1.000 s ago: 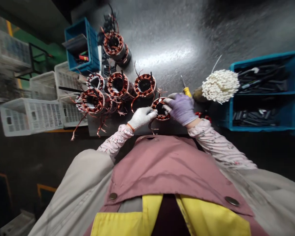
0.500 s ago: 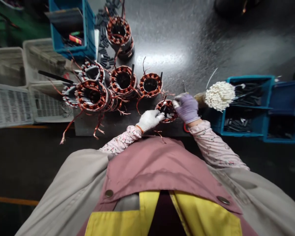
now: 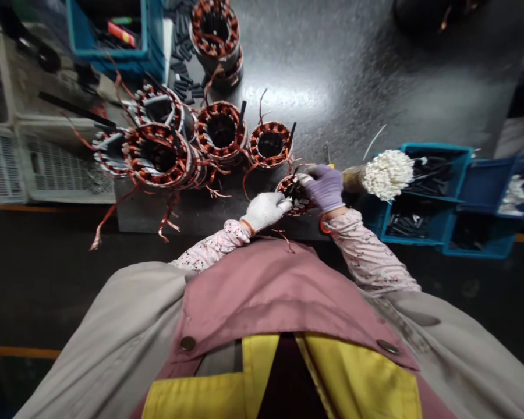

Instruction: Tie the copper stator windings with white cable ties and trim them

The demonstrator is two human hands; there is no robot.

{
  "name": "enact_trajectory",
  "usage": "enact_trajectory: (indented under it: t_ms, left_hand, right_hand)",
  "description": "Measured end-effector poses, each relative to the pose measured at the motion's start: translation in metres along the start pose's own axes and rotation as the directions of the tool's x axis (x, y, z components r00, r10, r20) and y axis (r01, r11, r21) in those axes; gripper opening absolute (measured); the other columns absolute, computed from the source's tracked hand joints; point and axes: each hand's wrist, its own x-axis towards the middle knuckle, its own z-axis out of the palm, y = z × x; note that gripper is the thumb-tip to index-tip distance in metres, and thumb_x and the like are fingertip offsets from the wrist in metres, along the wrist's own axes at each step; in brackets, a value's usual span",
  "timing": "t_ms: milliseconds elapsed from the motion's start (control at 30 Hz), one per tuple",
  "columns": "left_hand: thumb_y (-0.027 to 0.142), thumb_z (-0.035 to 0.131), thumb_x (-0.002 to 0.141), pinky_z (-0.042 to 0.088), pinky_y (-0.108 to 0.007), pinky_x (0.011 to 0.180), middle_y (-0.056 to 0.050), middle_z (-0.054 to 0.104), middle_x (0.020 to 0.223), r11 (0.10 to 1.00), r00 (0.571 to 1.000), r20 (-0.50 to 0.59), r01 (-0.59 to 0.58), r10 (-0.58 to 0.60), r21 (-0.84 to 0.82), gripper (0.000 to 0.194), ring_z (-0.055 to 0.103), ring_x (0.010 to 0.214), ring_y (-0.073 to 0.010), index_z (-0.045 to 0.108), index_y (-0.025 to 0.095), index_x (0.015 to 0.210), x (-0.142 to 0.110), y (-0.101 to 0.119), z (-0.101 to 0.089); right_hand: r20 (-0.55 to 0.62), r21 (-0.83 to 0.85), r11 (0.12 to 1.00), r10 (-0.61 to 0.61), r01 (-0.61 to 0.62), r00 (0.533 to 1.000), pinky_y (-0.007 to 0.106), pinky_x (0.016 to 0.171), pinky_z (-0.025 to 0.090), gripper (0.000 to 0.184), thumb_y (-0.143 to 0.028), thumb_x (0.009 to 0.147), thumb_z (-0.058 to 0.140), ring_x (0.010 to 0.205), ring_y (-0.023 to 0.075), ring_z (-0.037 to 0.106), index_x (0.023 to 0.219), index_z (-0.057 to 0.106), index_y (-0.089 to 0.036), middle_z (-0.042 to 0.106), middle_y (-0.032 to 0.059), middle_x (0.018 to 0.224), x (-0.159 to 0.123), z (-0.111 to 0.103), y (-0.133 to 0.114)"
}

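A small motor stator [image 3: 303, 206] with copper windings stands at the table's front edge, partly covered by both hands. My left hand [image 3: 266, 210], in a white glove, is closed on its near left rim, thumb and fingers together. From the right, my right hand [image 3: 324, 187] in a purple glove reaches over the stator's upper right rim. Its fingertips are pinched together at the windings; what they hold is too small to make out. A loose copper lead [image 3: 284, 240] hangs from the stator's near side. Just behind it stands another wound stator [image 3: 271, 144].
More stators [image 3: 157, 157] with trailing copper leads crowd the left. Black sleeve pieces [image 3: 183, 75] lie behind them, beside a blue bin [image 3: 157, 55]. To the right are a bundle of white sticks [image 3: 388, 174] and blue bins [image 3: 423, 240] holding dark pieces.
My right hand has shifted slightly left and farther over the stator's rim. The left hand keeps its place on it. The whole view has turned and moved a little.
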Motion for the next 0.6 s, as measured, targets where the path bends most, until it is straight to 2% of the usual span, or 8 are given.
enact_trajectory:
  t_ms: [67,133,200,267,333,433,533,600]
  left_hand:
    - [0.045,0.045,0.096,0.039,-0.026,0.065,-0.006,0.072,0.088,1.0,1.0,-0.004,-0.002,0.002,0.014,0.038,0.061,0.075,-0.0161,0.07,0.017,0.093,-0.003,0.0,0.0]
    - [0.045,0.043,0.098,0.041,-0.025,0.067,-0.006,0.072,0.089,0.998,1.0,0.009,-0.016,0.016,0.065,0.039,0.063,0.078,-0.0169,0.07,0.017,0.096,-0.008,0.002,-0.003]
    - [0.047,0.042,0.099,0.043,-0.026,0.069,-0.006,0.071,0.092,0.986,0.999,0.0,-0.054,0.054,0.156,0.04,0.065,0.084,-0.0184,0.069,0.018,0.1,-0.015,0.008,-0.011]
    - [0.047,0.04,0.099,0.045,-0.026,0.071,-0.008,0.07,0.104,0.958,0.994,-0.048,-0.08,0.097,0.275,0.041,0.066,0.089,-0.0196,0.064,0.019,0.118,-0.019,0.02,-0.021]
    - [0.042,0.041,0.1,0.047,-0.027,0.07,-0.01,0.062,0.125,0.906,0.991,-0.064,-0.078,0.115,0.415,0.045,0.066,0.092,-0.0201,0.048,0.022,0.139,-0.016,0.036,-0.029]
    - [0.024,0.034,0.101,0.051,-0.031,0.072,-0.016,0.044,0.146,0.784,0.994,0.005,-0.088,0.108,0.614,0.051,0.065,0.1,-0.0228,0.03,0.027,0.151,0.001,0.057,-0.033]
    - [0.014,0.025,0.099,0.052,-0.038,0.079,-0.021,0.051,0.137,0.695,0.988,0.109,-0.155,0.11,0.702,0.048,0.064,0.106,-0.0286,0.045,0.018,0.143,0.023,0.07,-0.029]
    - [0.013,0.027,0.098,0.051,-0.042,0.084,-0.023,0.059,0.123,0.678,0.981,0.18,-0.182,0.074,0.712,0.045,0.063,0.109,-0.0326,0.057,0.009,0.131,0.037,0.076,-0.026]
  right_hand:
    - [-0.077,0.229,0.971,0.082,-0.062,0.994,0.038,0.076,0.051,0.023,-0.033,0.08,0.06,0.077,0.0223,0.064,0.082,0.072,-0.014,0.072,0.0089,0.081,-0.004,0.003,0.01]
    - [-0.11,0.341,0.94,0.069,-0.027,0.992,0.038,0.076,0.053,0.021,-0.036,0.077,0.063,0.073,0.0209,0.063,0.079,0.07,-0.016,0.071,0.0065,0.078,-0.015,0.003,0.016]
    - [-0.165,0.362,0.93,-0.001,0.061,0.986,0.039,0.08,0.054,0.022,-0.038,0.079,0.062,0.077,0.0203,0.064,0.081,0.07,-0.018,0.071,0.0052,0.082,-0.031,0.0,0.02]
    - [-0.261,0.324,0.93,-0.088,0.173,0.961,0.039,0.086,0.053,0.024,-0.04,0.085,0.057,0.084,0.0206,0.065,0.086,0.07,-0.019,0.071,0.0059,0.087,-0.048,-0.004,0.025]
    - [-0.304,0.207,0.939,-0.205,0.275,0.93,0.04,0.091,0.052,0.028,-0.04,0.09,0.052,0.092,0.0219,0.065,0.093,0.07,-0.019,0.071,0.0086,0.094,-0.063,-0.008,0.033]
    - [-0.166,-0.025,0.935,-0.353,0.354,0.921,0.044,0.098,0.046,0.032,-0.041,0.091,0.053,0.109,0.027,0.06,0.106,0.07,-0.018,0.066,0.0142,0.116,-0.074,-0.007,0.049]
    - [0.011,-0.187,0.887,-0.429,0.423,0.903,0.051,0.103,0.039,0.047,-0.045,0.087,0.06,0.126,0.0347,0.048,0.123,0.064,-0.015,0.052,0.0193,0.139,-0.076,-0.001,0.059]
    - [0.104,-0.244,0.857,-0.442,0.454,0.891,0.052,0.102,0.037,0.057,-0.046,0.086,0.063,0.128,0.0377,0.044,0.132,0.059,-0.013,0.045,0.022,0.146,-0.074,0.002,0.06]
